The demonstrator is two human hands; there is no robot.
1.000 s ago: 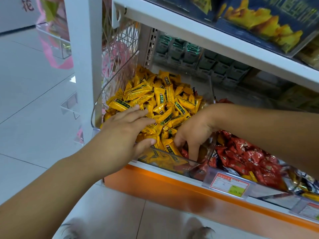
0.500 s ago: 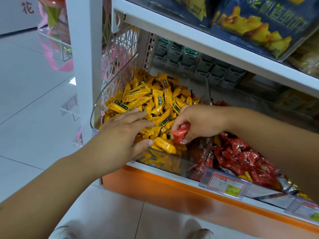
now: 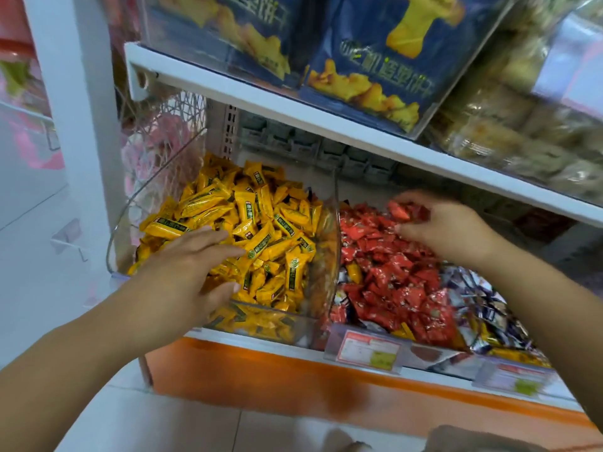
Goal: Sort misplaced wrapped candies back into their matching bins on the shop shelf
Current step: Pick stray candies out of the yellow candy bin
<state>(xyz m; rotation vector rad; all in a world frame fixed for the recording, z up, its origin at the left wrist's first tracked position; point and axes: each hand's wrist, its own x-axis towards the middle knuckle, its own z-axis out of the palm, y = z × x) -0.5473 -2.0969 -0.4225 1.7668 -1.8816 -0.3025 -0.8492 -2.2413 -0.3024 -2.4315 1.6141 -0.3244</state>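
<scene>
The left hand (image 3: 189,272) rests flat, fingers straight, on the yellow candies (image 3: 261,223). The right hand (image 3: 447,230) pinches 1 red candy (image 3: 398,211) over the red pile (image 3: 391,282).

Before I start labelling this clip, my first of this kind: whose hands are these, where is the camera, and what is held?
There is no machine here: a person wears one camera on the head, looking down at their own two hands at a shop shelf. The left hand rests open on the yellow candies in a clear bin. The right hand is over the next bin's red candies and seems to pinch one red candy, though that spot is blurred. One yellow candy lies among the red ones. Blue snack bags stand one level up.
</scene>
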